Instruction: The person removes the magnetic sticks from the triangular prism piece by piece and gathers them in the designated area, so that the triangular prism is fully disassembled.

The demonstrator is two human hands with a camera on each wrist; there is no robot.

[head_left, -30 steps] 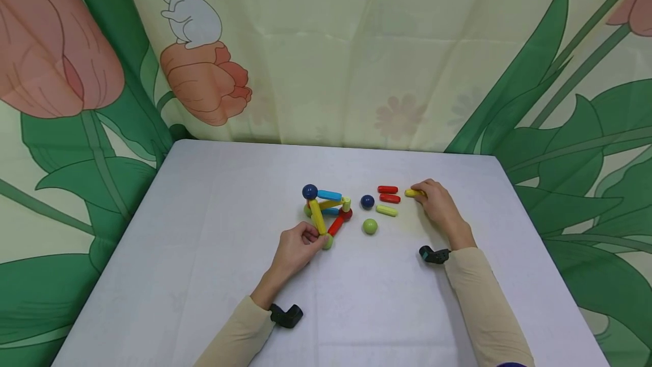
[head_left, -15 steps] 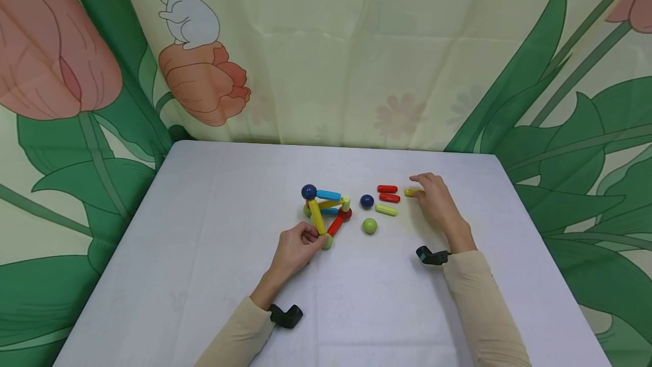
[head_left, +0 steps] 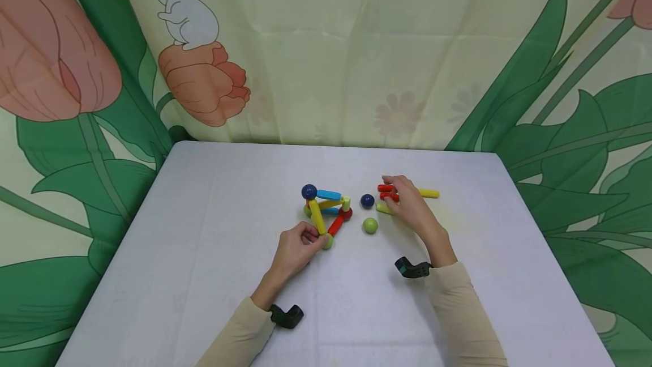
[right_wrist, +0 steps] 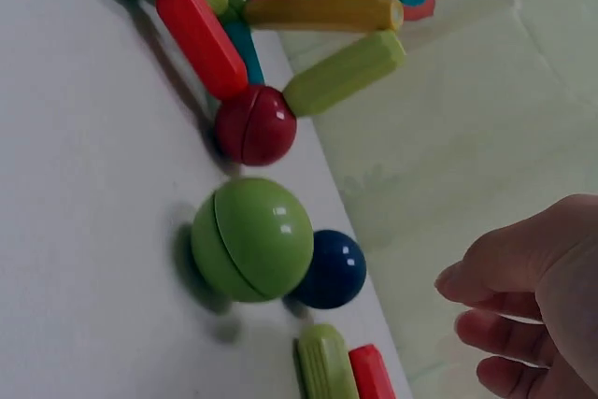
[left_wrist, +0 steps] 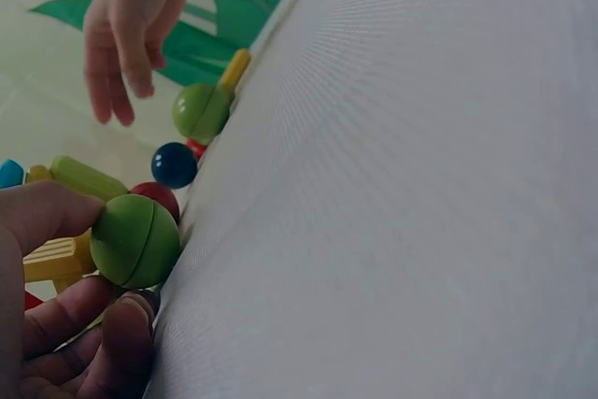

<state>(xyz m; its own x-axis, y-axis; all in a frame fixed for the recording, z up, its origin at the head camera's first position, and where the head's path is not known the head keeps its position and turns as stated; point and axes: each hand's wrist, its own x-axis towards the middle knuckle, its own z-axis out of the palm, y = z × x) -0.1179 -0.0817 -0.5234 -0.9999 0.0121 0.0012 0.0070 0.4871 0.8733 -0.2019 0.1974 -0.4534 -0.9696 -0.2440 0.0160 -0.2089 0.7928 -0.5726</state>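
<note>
My left hand [head_left: 295,248] pinches a green ball [left_wrist: 135,242] at the near corner of a frame of coloured rods and balls. From that corner a yellow rod [head_left: 317,217] slants up to a dark blue ball [head_left: 309,191], and a red rod [head_left: 336,225] runs to a dark red ball [head_left: 347,214]. A yellow-green rod [left_wrist: 89,178] stands up from the red ball. Over the loose rods, my right hand [head_left: 415,208] hovers with relaxed fingers and holds nothing. Beneath it are two red rods [head_left: 385,188] and a yellow-green rod [head_left: 384,208], partly hidden.
Between frame and right hand lie a loose dark blue ball [head_left: 367,201] and a loose green ball [head_left: 370,225]. A yellow rod [head_left: 429,193] lies right of the red ones. The table [head_left: 229,197] has a white cloth; a printed curtain [head_left: 326,72] hangs behind.
My right hand has let go of the yellow rod at the right and moved left over the red and yellow-green rods. The left hand and the frame stay in place.
</note>
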